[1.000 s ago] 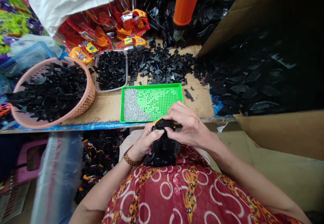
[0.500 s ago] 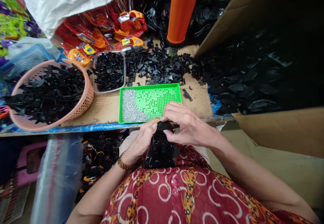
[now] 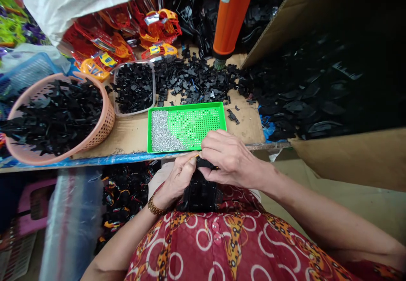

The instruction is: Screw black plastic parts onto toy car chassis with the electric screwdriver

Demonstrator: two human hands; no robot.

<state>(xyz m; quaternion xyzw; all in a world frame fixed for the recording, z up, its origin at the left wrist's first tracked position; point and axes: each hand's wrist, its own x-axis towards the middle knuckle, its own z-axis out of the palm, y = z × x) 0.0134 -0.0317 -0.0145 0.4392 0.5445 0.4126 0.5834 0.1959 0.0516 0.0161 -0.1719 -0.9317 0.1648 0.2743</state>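
In my lap lies a black plastic toy part, its far end raised between my hands and edged with a bit of yellow. My left hand is closed, thumb and fingers pinching the left side of that end. Curled over its right side, my right hand has its fingertips pressed on the part; whatever lies under them is hidden. Just beyond my hands stands a green tray with a heap of tiny silvery metal pieces, perhaps screws or pins, at its left.
Above the bench hangs an orange power screwdriver. A pink basket and a clear plastic box hold black parts. Loose black pieces lie behind the tray. Red-orange toy car bodies are heaped back left; a cardboard box is right.
My right hand has shifted slightly left and curled further over the part's far end, covering more of it. The whole view has moved slightly.
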